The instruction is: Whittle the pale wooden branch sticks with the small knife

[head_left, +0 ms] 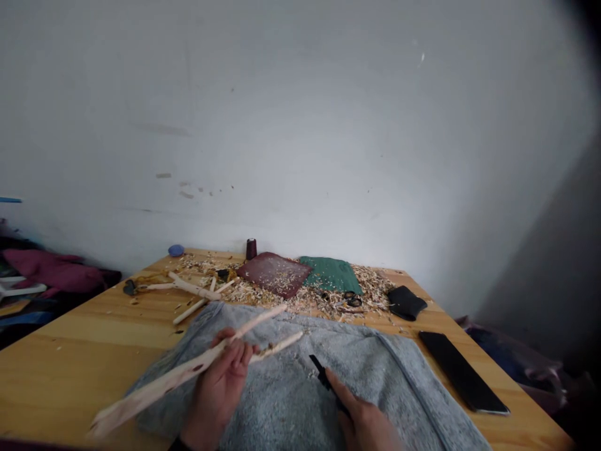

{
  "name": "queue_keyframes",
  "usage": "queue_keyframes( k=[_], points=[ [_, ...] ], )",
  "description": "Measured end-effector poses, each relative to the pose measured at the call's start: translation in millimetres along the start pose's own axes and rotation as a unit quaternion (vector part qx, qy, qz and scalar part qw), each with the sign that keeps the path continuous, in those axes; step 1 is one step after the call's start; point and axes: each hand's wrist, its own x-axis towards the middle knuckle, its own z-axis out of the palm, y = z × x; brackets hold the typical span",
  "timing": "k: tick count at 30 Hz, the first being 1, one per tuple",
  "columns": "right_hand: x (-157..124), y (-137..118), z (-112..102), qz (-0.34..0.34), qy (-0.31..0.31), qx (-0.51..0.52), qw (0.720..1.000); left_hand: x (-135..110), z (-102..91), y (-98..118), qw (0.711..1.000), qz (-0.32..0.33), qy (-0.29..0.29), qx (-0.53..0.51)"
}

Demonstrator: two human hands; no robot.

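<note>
Gripping a long forked stick (154,391) of pale, shaved wood, the left hand (216,385) holds it slantwise above a grey towel (399,391), its fingers (239,358) closed around the place where the prongs split. The right hand (365,421) stays apart from the stick, low on the towel, with its fingers wrapped around a small black knife (320,374) and the forefinger lying along it; the blade can't be made out. The towel covers the near part of the wooden tabletop (61,369). Farther off, wood shavings (335,294) lie heaped around a second forked stick (192,288), a dark red leather square (273,274), a green cloth (331,274) and a pair of scissors (352,299).
</note>
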Motion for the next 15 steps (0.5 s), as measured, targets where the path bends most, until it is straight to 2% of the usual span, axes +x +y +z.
queue_keyframes(
  k=[2, 3, 6, 8, 11, 13, 15],
  points=[
    [2.3, 8.0, -5.8, 0.005, -0.025, 0.059, 0.998, 13.2, 2.9, -7.3, 0.999, -0.008, 0.034, -0.005],
    [3.2, 10.4, -9.0, 0.005, -0.026, 0.071, 0.997, 18.0, 1.9, -11.1, 0.998, -0.015, 0.067, -0.009],
    [5.3, 8.2, -17.1, -0.002, -0.015, 0.079, 0.997, 23.9, -5.0, -18.3, 0.994, -0.024, 0.11, -0.014],
    [6.8, 0.3, -21.1, -0.016, -0.025, 0.076, 0.997, 22.4, -8.4, -19.1, 0.993, -0.019, 0.113, -0.019],
    [11.1, -8.7, -30.2, -0.031, -0.082, 0.06, 0.994, 18.4, -9.7, -18.4, 0.994, -0.01, 0.109, -0.025],
    [15.8, -4.5, -40.8, -0.018, -0.11, 0.037, 0.993, 17.3, -9.4, -18.1, 0.993, -0.009, 0.117, -0.029],
    [20.6, 7.9, -53.5, 0.02, -0.096, 0.0, 0.995, 17.6, -9.1, -17.8, 0.992, -0.008, 0.124, -0.033]
  ],
)
